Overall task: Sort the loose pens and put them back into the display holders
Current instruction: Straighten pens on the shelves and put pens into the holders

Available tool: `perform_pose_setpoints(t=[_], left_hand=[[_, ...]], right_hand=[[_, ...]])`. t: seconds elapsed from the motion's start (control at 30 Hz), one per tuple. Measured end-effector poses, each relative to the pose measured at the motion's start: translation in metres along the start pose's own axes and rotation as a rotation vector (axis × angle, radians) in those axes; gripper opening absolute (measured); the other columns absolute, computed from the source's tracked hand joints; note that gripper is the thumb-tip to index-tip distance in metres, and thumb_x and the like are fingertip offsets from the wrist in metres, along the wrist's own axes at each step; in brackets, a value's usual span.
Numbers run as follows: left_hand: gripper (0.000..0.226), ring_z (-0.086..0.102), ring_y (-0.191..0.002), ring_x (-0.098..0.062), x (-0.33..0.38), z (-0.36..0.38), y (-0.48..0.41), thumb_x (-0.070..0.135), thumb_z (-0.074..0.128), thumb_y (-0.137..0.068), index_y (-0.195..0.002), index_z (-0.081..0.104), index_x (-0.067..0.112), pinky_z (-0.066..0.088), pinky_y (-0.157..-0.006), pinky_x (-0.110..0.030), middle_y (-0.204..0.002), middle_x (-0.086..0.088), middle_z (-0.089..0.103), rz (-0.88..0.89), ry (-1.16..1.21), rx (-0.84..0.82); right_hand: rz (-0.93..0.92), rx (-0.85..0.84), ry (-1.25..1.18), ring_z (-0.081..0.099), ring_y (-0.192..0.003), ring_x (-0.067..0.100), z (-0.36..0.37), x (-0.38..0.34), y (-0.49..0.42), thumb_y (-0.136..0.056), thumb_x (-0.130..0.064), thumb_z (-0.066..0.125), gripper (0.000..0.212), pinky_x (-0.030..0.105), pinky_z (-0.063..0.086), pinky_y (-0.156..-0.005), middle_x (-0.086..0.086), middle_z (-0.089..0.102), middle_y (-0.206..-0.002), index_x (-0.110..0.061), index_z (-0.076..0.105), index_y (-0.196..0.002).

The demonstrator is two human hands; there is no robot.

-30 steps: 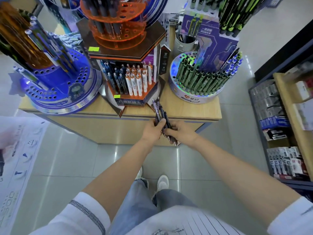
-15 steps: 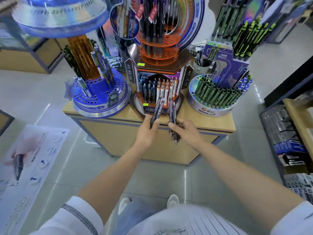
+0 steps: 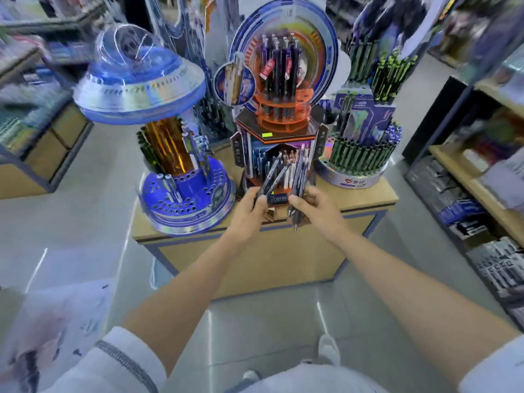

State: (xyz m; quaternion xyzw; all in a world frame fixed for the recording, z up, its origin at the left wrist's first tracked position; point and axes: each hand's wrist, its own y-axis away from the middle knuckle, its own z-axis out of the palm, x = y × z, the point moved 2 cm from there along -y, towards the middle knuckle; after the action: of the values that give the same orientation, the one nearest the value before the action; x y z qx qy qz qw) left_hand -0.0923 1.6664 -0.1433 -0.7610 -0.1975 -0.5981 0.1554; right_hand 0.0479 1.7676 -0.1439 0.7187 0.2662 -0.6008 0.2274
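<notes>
– On the shop floor, what is the biggest thing in front of the person?
– A wooden display table (image 3: 255,268), with three pen stands on top.
– Which stands?
– On the left, a blue stand (image 3: 139,92) with a saucer-shaped top and a perforated base, most of its holes bare. In the middle, a hexagonal tower (image 3: 279,131) with an orange tiered rack of dark pens on top and an open compartment of pens below. On the right, a round holder (image 3: 351,180) ringed with green pens.
– And the hands?
– Both are raised just in front of the tower's lower compartment, close together but apart. The left hand (image 3: 249,211) grips a few loose pens (image 3: 272,174), which fan up and to the right from its fingers. The right hand (image 3: 317,205) is closed round a tighter bundle of pens (image 3: 299,174), held nearly upright, with tips poking out below the hand.
– Are any loose pens in a holder?
– Not the ones being held. They overlap the compartment in view, but blur hides whether they touch it.
</notes>
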Motion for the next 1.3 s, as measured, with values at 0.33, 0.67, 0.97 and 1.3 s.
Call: perform_pose_setpoints(t=[0.33, 0.67, 0.97, 1.3], left_hand=[[0.022, 0.042, -0.057, -0.013, 0.035, 0.004, -0.011, 0.039, 0.045, -0.099, -0.091, 0.046, 0.019, 0.036, -0.059, -0.030, -0.068, 0.003, 0.046, -0.125, 0.111, -0.015], [0.026, 0.053, -0.064, -0.016, 0.067, 0.008, -0.018, 0.036, 0.060, -0.093, -0.088, 0.058, 0.010, 0.048, -0.067, -0.036, -0.070, -0.001, 0.054, -0.070, 0.096, 0.003], [0.027, 0.049, -0.071, -0.020, 0.087, 0.011, -0.030, 0.037, 0.054, -0.096, -0.086, 0.056, 0.012, 0.042, -0.068, -0.034, -0.075, -0.006, 0.052, -0.062, -0.022, 0.018], [0.018, 0.055, -0.062, -0.012, 0.110, -0.025, -0.052, 0.023, 0.042, -0.103, -0.103, 0.047, 0.005, 0.047, -0.065, -0.030, -0.077, -0.002, 0.062, 0.152, -0.116, 0.000]], right_hand=[[-0.075, 0.010, 0.043, 0.068, -0.080, 0.040, 0.003, -0.043, 0.002, -0.089, -0.030, 0.068, 0.036, 0.052, 0.054, -0.072, 0.025, 0.070, -0.089, 0.000, 0.058, -0.108], [-0.133, -0.094, 0.064, 0.070, -0.069, 0.024, -0.016, -0.067, -0.008, -0.089, -0.014, 0.068, 0.005, 0.032, 0.056, -0.058, 0.009, 0.073, -0.077, -0.009, 0.069, -0.088], [-0.182, -0.147, 0.033, 0.068, -0.069, 0.011, -0.028, -0.079, -0.016, -0.087, -0.006, 0.068, 0.020, 0.015, 0.049, -0.054, 0.006, 0.072, -0.080, 0.003, 0.070, -0.105], [-0.231, 0.013, -0.009, 0.067, -0.082, 0.013, -0.035, -0.105, -0.052, -0.095, -0.015, 0.059, 0.029, 0.034, 0.058, -0.079, -0.003, 0.069, -0.093, -0.009, 0.063, -0.123]])
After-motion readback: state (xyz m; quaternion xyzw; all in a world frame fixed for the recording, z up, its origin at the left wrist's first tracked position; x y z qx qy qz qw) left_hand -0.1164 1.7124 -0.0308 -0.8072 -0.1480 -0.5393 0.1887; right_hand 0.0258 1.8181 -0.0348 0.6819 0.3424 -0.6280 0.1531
